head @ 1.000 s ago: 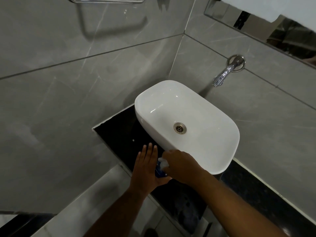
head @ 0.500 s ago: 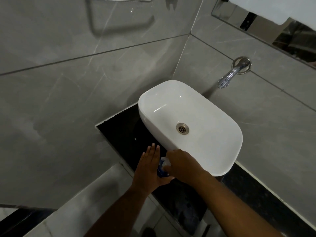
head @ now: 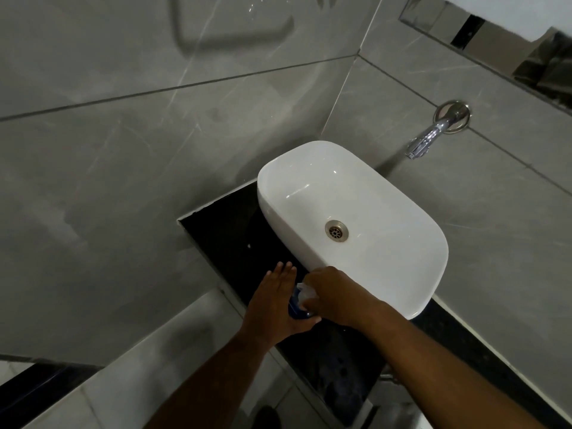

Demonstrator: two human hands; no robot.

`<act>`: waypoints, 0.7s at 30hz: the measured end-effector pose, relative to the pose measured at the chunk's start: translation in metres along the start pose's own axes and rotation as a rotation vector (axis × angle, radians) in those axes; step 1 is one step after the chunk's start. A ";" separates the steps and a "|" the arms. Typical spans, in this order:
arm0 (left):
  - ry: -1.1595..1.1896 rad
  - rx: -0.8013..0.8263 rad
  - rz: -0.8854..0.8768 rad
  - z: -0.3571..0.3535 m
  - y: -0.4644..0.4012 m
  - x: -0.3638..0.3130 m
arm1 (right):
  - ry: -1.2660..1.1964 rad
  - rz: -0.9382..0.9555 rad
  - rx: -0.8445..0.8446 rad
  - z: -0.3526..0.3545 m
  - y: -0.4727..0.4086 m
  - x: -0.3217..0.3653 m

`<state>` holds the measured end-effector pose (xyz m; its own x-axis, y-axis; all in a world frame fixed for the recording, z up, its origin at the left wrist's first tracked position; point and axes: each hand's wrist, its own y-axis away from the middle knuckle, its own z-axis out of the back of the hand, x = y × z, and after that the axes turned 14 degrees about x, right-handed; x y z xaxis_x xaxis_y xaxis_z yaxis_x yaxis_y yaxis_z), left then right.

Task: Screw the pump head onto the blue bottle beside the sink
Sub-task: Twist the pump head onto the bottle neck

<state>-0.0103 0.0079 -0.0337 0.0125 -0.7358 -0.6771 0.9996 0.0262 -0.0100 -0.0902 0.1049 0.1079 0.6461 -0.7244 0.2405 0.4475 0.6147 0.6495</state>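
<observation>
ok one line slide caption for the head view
Right hand seats white pump head on blue plastic bottle steadied by left hand.

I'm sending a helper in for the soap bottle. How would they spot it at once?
Find the white sink on the black counter. At its near corner, two hands meet: the left hand braces and the right hand grips on top. Between them stands the blue bottle with a white pump head, the only blue thing there.
</observation>
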 end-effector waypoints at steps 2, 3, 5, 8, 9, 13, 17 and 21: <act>0.007 -0.008 -0.006 -0.001 -0.001 0.001 | -0.051 -0.022 -0.023 -0.003 -0.001 -0.003; 0.011 -0.004 -0.007 -0.001 -0.001 0.002 | -0.073 -0.034 -0.042 -0.005 -0.002 -0.004; 0.005 -0.005 -0.019 -0.001 -0.001 0.004 | -0.097 -0.049 -0.092 -0.011 -0.004 -0.004; 0.000 -0.016 -0.051 0.002 -0.002 0.004 | -0.089 -0.085 -0.159 -0.018 -0.006 -0.003; -0.004 -0.022 -0.064 0.003 -0.002 0.004 | -0.089 -0.096 -0.182 -0.019 -0.005 -0.002; -0.016 -0.024 -0.085 0.004 -0.004 0.004 | -0.113 -0.105 -0.197 -0.019 -0.001 0.000; 0.042 -0.014 -0.001 -0.002 -0.005 0.003 | -0.108 -0.006 -0.059 -0.009 0.004 -0.008; 0.069 -0.042 0.037 -0.011 -0.007 0.007 | -0.005 0.024 -0.030 -0.008 -0.001 -0.008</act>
<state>-0.0170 0.0102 -0.0468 0.0466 -0.6855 -0.7266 0.9965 0.0820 -0.0134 -0.0909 0.1123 0.0999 0.6534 -0.7112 0.2592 0.4508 0.6407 0.6215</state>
